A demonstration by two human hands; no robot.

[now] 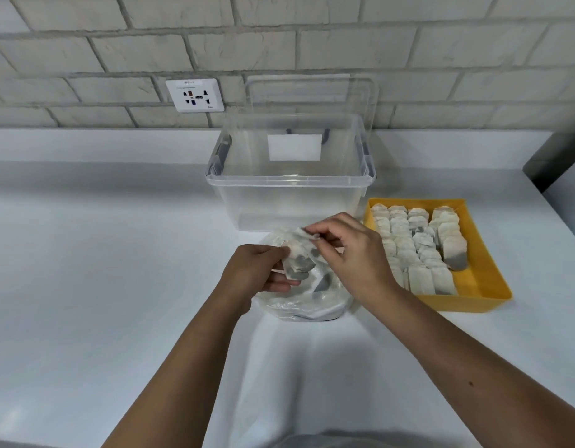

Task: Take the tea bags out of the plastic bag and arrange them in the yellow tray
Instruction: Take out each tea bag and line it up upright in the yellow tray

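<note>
Over the plastic bag [312, 302], left hand [258, 271] grips tea bags [297, 263], right hand [351, 253] pinches one; yellow tray [488, 279] lies toward the bench [85, 253] right edge

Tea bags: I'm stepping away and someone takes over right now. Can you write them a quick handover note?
Left hand grips a bunch of tea bags over the plastic bag; right hand pinches the bunch's top.
Yellow tray sits to the right, beside the clear box.
Done: rows of tea bags fill most of the tray.
Left: place the held bunch, probably in the bare strip along the tray's right side; at least one more bag seems to lie in the plastic bag.
</note>
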